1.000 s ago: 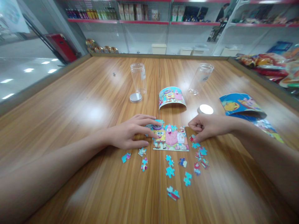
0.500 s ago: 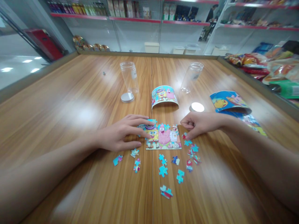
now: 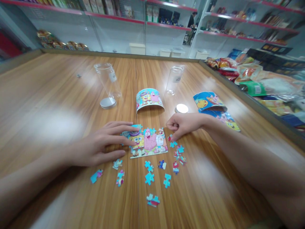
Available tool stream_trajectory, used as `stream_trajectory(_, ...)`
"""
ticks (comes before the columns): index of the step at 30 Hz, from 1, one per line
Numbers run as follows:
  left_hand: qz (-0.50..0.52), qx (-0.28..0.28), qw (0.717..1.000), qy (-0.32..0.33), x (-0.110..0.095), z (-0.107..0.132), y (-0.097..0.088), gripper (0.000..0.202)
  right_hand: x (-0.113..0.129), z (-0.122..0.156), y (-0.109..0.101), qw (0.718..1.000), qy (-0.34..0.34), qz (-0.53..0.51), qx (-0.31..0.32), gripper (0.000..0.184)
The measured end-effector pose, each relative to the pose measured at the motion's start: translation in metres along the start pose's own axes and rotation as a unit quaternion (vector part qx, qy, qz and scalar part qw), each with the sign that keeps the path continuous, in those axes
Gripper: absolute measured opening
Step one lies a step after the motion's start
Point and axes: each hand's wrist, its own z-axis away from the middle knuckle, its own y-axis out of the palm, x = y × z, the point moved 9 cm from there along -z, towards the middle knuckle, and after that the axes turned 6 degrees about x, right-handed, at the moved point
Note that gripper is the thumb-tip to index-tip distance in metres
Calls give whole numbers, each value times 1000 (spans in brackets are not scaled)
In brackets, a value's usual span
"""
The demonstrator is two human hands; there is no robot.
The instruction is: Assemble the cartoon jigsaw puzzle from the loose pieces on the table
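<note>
A partly assembled cartoon jigsaw puzzle lies on the wooden table. My left hand rests flat on its left edge, fingers stretched out over the pieces there. My right hand is curled just right of the puzzle, thumb and fingertips pinched down at a red and blue piece on the table. Several loose pieces are scattered in front of the puzzle, with a joined pair nearest me.
Two clear plastic jars stand behind the puzzle, with their silver lids beside them. A curled picture card stands between them, another at right. Snack bags line the right edge; store shelves stand behind.
The camera has swung to the right, so everything sits further left in view. Both hands stay at the puzzle in the same poses.
</note>
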Motion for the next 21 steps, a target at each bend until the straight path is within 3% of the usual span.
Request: stream_trajectory(21,10,4,1000,3,0,1,0,41,3,-2,0,999,-37,-31,6,42)
